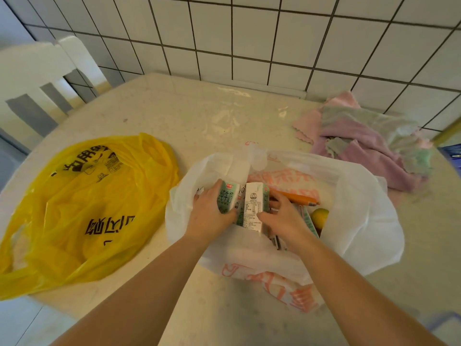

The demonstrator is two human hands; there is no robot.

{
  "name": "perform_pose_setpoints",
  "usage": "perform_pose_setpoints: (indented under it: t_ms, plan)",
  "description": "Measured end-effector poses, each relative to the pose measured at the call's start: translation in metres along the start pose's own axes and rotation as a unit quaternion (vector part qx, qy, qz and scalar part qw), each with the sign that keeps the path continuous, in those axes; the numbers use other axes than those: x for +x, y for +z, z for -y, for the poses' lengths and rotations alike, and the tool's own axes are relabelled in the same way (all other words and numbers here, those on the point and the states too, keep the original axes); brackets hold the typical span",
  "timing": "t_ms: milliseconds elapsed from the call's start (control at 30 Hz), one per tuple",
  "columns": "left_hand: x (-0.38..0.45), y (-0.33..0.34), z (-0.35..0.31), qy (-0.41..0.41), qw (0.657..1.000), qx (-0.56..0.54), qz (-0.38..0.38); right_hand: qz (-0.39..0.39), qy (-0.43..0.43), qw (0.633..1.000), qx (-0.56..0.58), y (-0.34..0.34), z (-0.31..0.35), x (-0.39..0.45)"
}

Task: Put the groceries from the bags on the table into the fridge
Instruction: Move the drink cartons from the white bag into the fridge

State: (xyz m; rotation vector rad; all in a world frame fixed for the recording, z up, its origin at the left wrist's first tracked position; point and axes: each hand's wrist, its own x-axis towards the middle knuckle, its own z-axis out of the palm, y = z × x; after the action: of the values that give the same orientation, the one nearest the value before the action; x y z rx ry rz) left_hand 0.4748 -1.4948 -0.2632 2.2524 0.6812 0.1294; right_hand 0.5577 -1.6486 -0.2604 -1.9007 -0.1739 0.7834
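A white plastic bag [354, 203] with pink print lies open on the table [189, 116]. Both my hands are inside its mouth. My left hand [209, 213] grips a green and white milk carton [227, 196]. My right hand [284, 218] grips a second milk carton [253, 206] right beside the first. More cartons [309, 221] lie deeper in the bag, along with an orange carrot [299, 197] and a yellow-green citrus fruit [320, 217]. A yellow plastic bag [82, 208] with black print lies flattened to the left.
A pile of pink, purple and green cloths [369, 143] sits at the table's back right. A white chair [37, 78] stands at the back left. A white tiled wall [274, 33] runs behind the table. A blue object [451, 153] shows at the right edge.
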Motion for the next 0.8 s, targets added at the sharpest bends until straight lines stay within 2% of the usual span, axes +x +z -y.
perform_pose_setpoints:
  t_ms: [133,267,367,567,800]
  plan:
    - [-0.012,-0.020,-0.025,0.043,0.995,-0.090,-0.013,0.008,-0.023,0.999,0.046,-0.016,0.010,-0.012]
    - [-0.018,-0.054,-0.061,0.077,0.974,-0.211,-0.019,-0.009,-0.118,0.989,0.092,-0.032,0.046,-0.029]
    - [-0.026,-0.089,-0.078,0.092,0.955,-0.283,-0.011,0.017,-0.198,0.977,0.070,-0.044,0.086,-0.048]
    - [-0.062,-0.166,-0.081,0.136,0.948,-0.287,-0.024,0.089,-0.318,0.944,-0.029,-0.034,0.164,-0.087]
    - [-0.128,-0.245,-0.044,0.138,0.958,-0.233,-0.093,0.170,-0.395,0.899,-0.076,0.045,0.216,-0.134]
